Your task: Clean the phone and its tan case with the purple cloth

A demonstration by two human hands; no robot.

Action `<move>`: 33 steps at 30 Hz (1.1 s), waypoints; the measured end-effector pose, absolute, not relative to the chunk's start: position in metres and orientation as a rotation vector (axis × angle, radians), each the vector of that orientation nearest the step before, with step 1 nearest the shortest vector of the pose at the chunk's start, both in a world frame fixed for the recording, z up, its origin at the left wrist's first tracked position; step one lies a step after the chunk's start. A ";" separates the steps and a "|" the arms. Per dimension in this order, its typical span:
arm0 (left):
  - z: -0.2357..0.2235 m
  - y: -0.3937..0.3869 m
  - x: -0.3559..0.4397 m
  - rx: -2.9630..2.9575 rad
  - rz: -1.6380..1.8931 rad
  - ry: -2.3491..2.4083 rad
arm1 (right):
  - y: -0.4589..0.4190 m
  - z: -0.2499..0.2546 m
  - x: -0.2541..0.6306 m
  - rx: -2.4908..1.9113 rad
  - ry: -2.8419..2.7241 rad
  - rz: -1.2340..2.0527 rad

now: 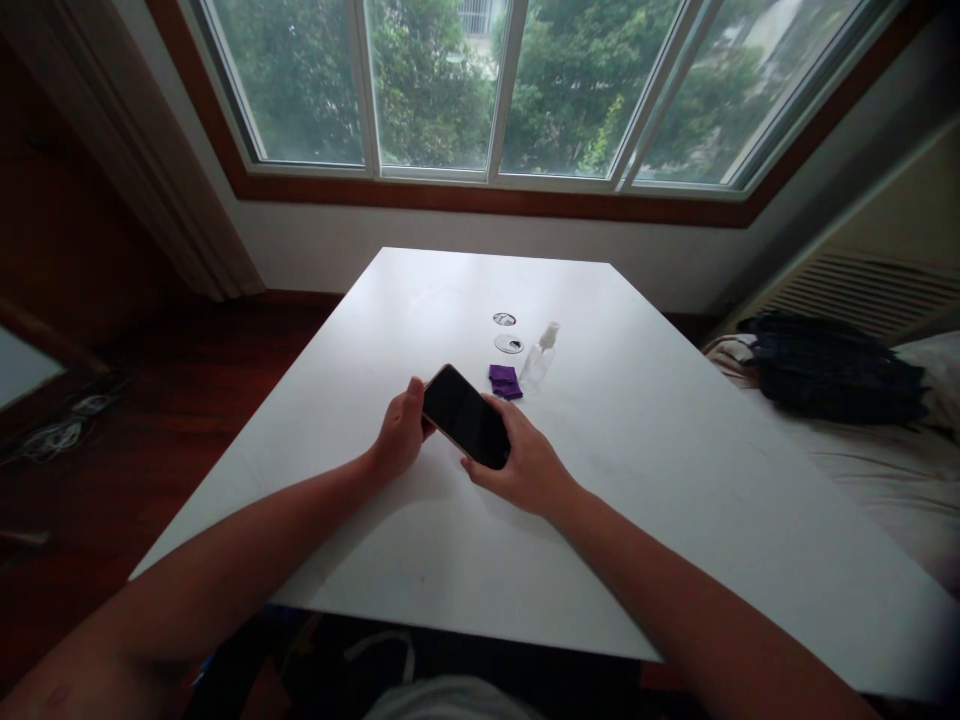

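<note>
A smartphone (pixel 468 417) with a dark screen is held tilted above the table, its screen facing up towards me. My left hand (pixel 401 430) grips its upper left end, thumb along the edge and fingers underneath. Around the lower right end wraps my right hand (pixel 525 460), its thumb at the near edge. Just beyond the phone lies a folded purple cloth (pixel 505 381). Beside the cloth stands a clear spray bottle (pixel 538 362) with a white top.
Two small round objects (pixel 509 344) lie behind the cloth on the white table (pixel 637 480). Past the far table edge is a wall with a window (pixel 442 90). At right, a dark bundle (pixel 836 370) rests on a bed; cables (pixel 56 437) lie on the floor at left.
</note>
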State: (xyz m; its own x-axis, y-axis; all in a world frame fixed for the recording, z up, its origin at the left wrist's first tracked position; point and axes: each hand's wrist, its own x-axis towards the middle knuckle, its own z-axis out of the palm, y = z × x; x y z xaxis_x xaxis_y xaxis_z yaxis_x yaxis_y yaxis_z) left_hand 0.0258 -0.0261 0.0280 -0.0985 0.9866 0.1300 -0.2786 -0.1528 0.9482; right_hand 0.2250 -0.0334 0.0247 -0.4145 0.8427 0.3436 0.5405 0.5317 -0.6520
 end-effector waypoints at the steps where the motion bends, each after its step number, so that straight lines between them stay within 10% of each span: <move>1: 0.029 -0.024 0.029 1.050 1.513 0.982 | -0.032 0.025 0.226 -1.120 -2.109 0.593; 33: 0.031 -0.030 0.031 1.245 1.245 1.101 | -0.029 0.026 0.266 -0.992 -2.328 0.296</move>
State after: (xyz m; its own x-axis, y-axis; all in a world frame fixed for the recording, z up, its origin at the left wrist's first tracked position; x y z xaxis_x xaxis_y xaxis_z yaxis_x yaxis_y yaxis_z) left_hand 0.0312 -0.0301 0.0307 0.0490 0.9964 0.0698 -0.0530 -0.0672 0.9963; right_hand 0.2663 -0.0293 0.0259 -0.5513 0.7159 0.4284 0.5857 0.6978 -0.4123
